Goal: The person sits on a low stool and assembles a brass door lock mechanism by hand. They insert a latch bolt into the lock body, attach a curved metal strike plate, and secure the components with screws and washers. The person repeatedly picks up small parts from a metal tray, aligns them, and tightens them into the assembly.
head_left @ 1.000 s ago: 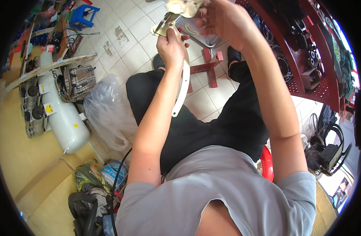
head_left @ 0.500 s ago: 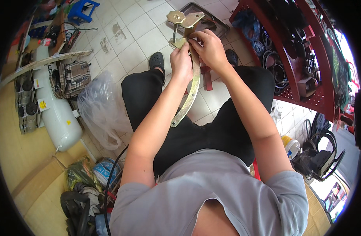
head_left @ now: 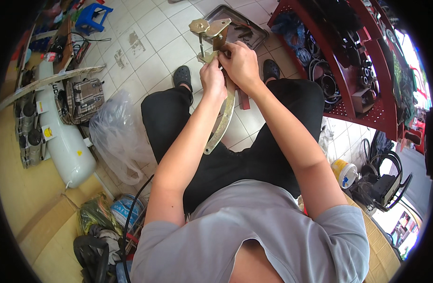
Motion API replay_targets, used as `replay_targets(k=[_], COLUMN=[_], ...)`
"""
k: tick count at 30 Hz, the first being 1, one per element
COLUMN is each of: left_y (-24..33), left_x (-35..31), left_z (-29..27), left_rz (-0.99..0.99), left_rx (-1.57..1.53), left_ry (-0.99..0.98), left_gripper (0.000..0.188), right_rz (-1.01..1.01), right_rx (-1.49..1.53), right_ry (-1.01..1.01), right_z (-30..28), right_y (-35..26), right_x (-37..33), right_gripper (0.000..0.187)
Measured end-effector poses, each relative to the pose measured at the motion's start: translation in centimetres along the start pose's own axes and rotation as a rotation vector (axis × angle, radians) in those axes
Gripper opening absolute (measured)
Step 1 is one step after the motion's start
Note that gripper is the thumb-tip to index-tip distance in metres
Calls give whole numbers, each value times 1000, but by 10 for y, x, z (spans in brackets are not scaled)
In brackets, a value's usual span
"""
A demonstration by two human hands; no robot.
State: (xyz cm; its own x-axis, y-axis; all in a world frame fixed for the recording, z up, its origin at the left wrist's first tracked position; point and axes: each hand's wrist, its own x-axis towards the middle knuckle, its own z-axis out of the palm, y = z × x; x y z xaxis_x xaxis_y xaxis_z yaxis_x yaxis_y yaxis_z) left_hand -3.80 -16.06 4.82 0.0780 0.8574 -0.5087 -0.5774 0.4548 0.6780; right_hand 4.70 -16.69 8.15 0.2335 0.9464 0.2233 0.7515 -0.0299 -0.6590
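Observation:
A yellowish metal bracket (head_left: 218, 29) with an octagonal plate and a threaded rod stands in front of me, between my knees. From it a long curved metal arm (head_left: 223, 123) with holes runs back toward my lap. My left hand (head_left: 212, 79) is closed on the lower plate of the bracket, thumb and fingers pinched near its edge. Right beside it, my right hand (head_left: 241, 67) has its fingertips pressed together against the bracket where the curved arm joins. Whatever those fingertips hold is hidden by the fingers.
Beyond the bracket a metal tray (head_left: 259, 30) with small parts lies on the tiled floor. A red shelf rack (head_left: 351, 111) stands to the right. On the left are a white tank (head_left: 68, 155), a plaid bag (head_left: 87, 99), a plastic bag (head_left: 117, 137) and a blue stool (head_left: 90, 18).
The bracket and both hands appear slightly further left and lower as the whole view shifts. My right hand has turned, showing more of its back, with its fingertips still at the bracket.

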Motion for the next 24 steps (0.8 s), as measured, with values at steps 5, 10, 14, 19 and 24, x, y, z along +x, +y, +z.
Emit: replay_targets(k=[5, 10, 14, 19, 24], left_y=[10, 8, 9, 10, 7], left_x=[-9, -13, -15, -17, -14], left_z=[9, 12, 15, 15, 14], left_rz=[-13, 73, 82, 123, 130], left_rx=[-17, 65, 72, 104, 89], left_ry=[0, -5, -26, -14, -10], left_gripper=[35, 37, 37, 38, 37], right_rz=[-56, -77, -59, -93, -132], right_rx=[-71, -174, -215, -142, -17], right_ry=[81, 98, 89, 140, 169], right_z=[3, 5, 4, -2, 3], right_y=[2, -5, -8, -9, 0], right_x=[1, 2, 4, 1, 1], right_gripper=[19, 20, 21, 20, 19])
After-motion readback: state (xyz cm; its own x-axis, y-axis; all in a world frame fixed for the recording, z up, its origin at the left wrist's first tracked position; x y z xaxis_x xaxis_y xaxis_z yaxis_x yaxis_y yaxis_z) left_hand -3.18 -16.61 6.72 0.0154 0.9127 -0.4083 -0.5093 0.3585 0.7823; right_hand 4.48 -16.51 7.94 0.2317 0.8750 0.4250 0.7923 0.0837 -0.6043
